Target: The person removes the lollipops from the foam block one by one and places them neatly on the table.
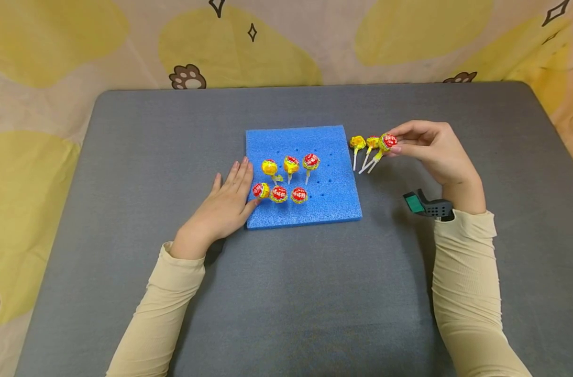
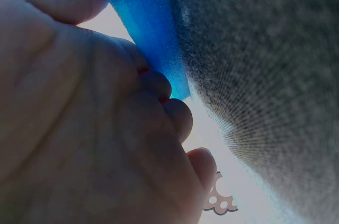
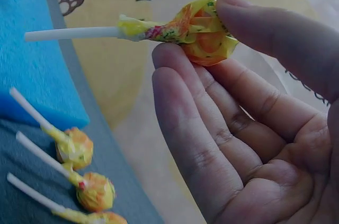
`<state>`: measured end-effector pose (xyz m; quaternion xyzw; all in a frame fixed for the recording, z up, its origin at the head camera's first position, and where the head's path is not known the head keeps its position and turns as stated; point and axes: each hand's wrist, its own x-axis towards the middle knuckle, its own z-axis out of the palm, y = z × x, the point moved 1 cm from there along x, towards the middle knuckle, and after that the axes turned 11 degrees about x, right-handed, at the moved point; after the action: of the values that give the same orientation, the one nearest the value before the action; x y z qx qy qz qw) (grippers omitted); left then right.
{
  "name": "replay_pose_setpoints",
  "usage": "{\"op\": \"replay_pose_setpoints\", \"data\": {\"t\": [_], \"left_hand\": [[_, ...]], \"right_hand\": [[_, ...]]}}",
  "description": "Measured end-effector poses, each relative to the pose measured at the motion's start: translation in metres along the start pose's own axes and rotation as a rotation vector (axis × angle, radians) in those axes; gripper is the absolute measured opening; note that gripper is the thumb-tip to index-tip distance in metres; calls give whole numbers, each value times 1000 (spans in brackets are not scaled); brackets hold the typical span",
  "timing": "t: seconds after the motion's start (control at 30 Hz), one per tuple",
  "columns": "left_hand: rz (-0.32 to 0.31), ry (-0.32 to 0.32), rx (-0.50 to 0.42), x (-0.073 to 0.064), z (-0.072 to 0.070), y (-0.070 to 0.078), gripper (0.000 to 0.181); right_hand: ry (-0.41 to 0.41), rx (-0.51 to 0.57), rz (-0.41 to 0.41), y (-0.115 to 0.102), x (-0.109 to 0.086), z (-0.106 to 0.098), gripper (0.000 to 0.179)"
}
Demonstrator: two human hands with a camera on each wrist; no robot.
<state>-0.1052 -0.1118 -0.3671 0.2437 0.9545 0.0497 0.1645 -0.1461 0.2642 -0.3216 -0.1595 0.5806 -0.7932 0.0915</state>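
Note:
My right hand [image 1: 434, 152] pinches a lollipop [image 3: 204, 33] by its yellow-wrapped candy head, between thumb and fingertips. In the right wrist view its white stick points left, toward the foam. Below it, more lollipops [image 3: 77, 147] lie on the table, just right of the blue foam board [image 1: 331, 201]. Six wrapped lollipops stand in the board in two rows of three, including a front one [image 1: 299, 195] and a back one [image 1: 311, 161]. My left hand [image 1: 222, 207] rests along the board's left edge, fingers straight, its thumb near the front-left lollipop [image 1: 261, 190].
Small holes [image 1: 318, 182] dot the board's right side and back. Grey cloth covers the table [image 1: 296, 293]. Behind its far edge hangs a pale curtain [image 1: 333, 42] with yellow patches. A dark strap with a green-faced device [image 1: 425, 204] sits on the right wrist.

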Motion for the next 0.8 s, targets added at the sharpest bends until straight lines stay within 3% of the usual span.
{"op": "replay_pose_setpoints", "data": {"t": [0.2, 0.47, 0.8], "left_hand": [[0, 4, 3, 0, 0, 0, 74], [-6, 2, 8, 1, 1, 0, 74], [-3, 0, 9, 1, 0, 0, 74]], "right_hand": [[0, -3, 24, 1, -1, -9, 22], [65, 14, 62, 8, -7, -31, 21], [261, -121, 302, 22, -14, -59, 13]]}}
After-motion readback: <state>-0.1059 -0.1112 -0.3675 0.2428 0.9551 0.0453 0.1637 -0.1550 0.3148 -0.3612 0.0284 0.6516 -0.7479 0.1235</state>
